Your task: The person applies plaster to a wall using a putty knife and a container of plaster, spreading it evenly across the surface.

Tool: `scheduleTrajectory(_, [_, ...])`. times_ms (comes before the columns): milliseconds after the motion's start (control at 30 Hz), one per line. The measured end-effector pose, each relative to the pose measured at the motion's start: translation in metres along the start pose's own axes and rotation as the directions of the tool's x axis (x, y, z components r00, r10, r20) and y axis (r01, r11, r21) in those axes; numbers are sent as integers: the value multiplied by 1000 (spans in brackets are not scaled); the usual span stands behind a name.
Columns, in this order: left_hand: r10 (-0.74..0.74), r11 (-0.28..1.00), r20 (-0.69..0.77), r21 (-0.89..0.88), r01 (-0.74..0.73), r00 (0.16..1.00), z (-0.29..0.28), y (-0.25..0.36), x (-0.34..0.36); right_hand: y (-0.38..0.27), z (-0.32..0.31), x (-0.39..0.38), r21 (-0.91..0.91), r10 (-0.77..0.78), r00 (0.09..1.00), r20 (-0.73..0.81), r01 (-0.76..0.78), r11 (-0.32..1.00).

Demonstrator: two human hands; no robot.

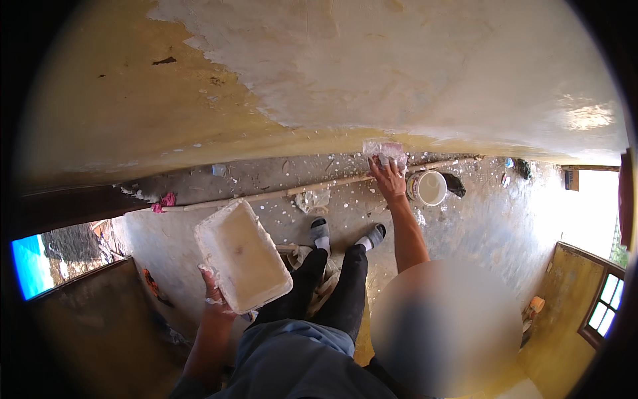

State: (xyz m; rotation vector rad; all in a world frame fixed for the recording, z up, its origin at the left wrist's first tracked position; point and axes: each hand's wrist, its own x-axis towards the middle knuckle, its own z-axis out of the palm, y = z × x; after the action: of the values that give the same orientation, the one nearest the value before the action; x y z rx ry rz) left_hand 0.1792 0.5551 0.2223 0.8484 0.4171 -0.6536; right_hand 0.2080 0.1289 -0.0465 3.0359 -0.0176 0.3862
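Note:
My left hand [214, 292], smeared with white, grips the side of a white rectangular plastic tub [271, 290]. Pale paste coats the tub's rim and inside walls. My right hand [389, 178] reaches forward to the lower part of the wall [399, 80], its fingers closed on a flat, pale, pinkish spreader [384, 150]. The spreader appears to lie against the wall, though I cannot make out its exact edge contact. White coating covers the wall's upper middle and right; yellow paint shows at the left and along the bottom.
A long bamboo pole [279, 194] lies across the floor near the wall. A white bucket [428, 188] stands right of my right hand, beside a dark scrap [454, 185]. A crumpled plastic bag [312, 199] and pink cloth [163, 202] lie by the pole. White splatters dot the floor.

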Motion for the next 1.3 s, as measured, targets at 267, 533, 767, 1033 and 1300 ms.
scheduleTrajectory(267, [-18, 999, 84, -27, 20, 996, 29, -6, 20, 3, -235, 148, 234, 59, 629, -775, 200, 951])
scheduleTrajectory(533, [-17, 999, 35, 45, 15, 999, 21, -3, 14, 0, 29, 55, 23, 27, 976, -214, -23, 999])
scheduleTrajectory(767, [-53, 996, 56, -70, 57, 997, 11, -32, 24, -10, -15, -72, 238, 382, 919, 96, -394, 888])
scheduleTrajectory(1033, [-11, 995, 196, -100, 31, 981, 59, -29, 57, -43, -286, 9, 965, 787, 605, 120, -256, 49])
scheduleTrajectory(1300, [35, 977, 409, -204, 54, 912, 129, -46, 91, -77, -388, 75, 713, 419, 896, 147, -390, 583])
